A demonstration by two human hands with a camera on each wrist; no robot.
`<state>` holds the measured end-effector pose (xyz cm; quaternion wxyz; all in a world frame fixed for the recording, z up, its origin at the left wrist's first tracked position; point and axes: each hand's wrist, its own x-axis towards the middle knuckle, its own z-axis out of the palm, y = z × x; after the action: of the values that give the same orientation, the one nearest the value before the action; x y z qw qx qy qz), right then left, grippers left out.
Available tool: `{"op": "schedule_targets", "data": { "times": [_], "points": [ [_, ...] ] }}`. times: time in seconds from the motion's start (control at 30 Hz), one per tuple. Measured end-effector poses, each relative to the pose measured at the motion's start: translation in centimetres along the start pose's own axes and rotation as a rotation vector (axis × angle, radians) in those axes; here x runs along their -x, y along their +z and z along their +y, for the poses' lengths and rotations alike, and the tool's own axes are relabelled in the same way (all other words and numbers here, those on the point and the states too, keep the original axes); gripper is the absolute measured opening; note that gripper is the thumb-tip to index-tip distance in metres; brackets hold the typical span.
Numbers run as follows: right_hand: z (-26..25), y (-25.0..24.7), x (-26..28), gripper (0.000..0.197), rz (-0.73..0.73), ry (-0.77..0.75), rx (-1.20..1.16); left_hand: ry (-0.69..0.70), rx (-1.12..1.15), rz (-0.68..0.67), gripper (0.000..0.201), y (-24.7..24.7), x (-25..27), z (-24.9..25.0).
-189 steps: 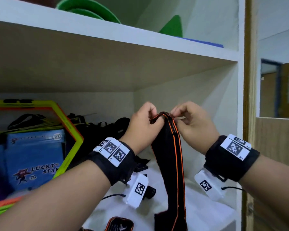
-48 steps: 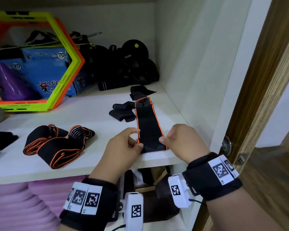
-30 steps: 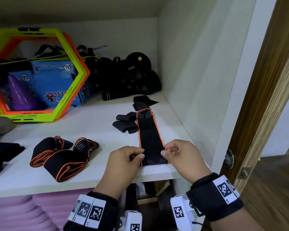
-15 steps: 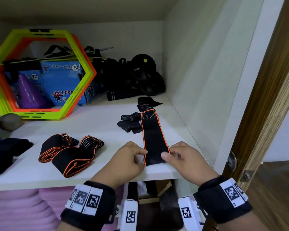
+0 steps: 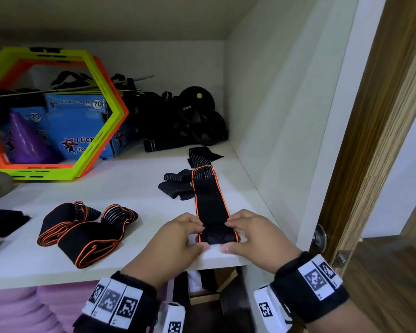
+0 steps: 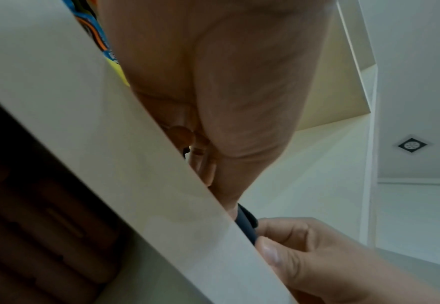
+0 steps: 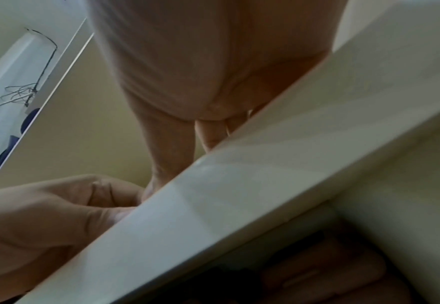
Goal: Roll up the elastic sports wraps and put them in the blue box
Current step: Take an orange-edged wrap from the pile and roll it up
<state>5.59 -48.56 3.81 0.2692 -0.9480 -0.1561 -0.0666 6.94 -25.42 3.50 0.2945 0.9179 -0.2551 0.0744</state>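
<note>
- Wrap (image 5: 211, 207): flat on shelf (image 5: 135, 188), near end at front edge.
- Left hand (image 5: 178, 239), right hand (image 5: 252, 236): fingertips pinch the starting fold.
- Roll tightly, orange edges aligned, both thumbs pressing evenly.

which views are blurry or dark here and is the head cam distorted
Head view: mostly sharp and evenly lit, though the shelf edges bow from the wide lens, and the left hand and right hand on the orange-edged wrap are slightly soft. Left wrist view: the shelf board is smeared, its underside dark. Right wrist view: soft all over, with a dark lower corner.
</note>
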Motion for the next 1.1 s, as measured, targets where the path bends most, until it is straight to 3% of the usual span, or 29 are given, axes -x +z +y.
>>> {"op": "schedule_targets", "data": {
  "times": [0.13,0.2,0.3,0.53,0.67,0.8,1.0,1.1],
  "points": [
    [-0.1,-0.5,-0.5,0.039,0.005,-0.018,-0.011,-0.033,-0.015,0.058,0.017,0.3,-0.2,0.6],
    [-0.3,-0.5,-0.7,0.024,0.030,0.012,-0.047,-0.102,-0.044,0.076,0.033,0.8,-0.6,0.8],
    [-0.6,-0.3,-1.2,0.029,0.035,0.103,-0.039,-0.210,-0.019,0.107,0.041,1.0,-1.2,0.9],
    [-0.3,0.2,-2.5,0.045,0.051,0.207,-0.052,-0.317,0.079,0.117,0.050,0.7,-2.4,1.1],
    [-0.7,0.5,-2.8,0.048,0.068,0.303,0.046,-0.426,0.117,0.103,0.060,0.6,-2.9,1.6],
    [-0.9,0.7,-3.1,0.050,0.086,0.366,0.030,-0.504,0.155,0.079,0.050,0.2,-3.6,1.6],
    [-1.7,0.6,-3.6,0.048,0.073,0.433,0.076,-0.503,0.109,0.071,0.046,-0.1,-4.3,1.4],
    [-2.2,0.8,-3.2,0.033,0.115,0.397,0.112,-0.450,0.090,0.116,0.044,0.0,-4.3,1.3]
  ]
}}
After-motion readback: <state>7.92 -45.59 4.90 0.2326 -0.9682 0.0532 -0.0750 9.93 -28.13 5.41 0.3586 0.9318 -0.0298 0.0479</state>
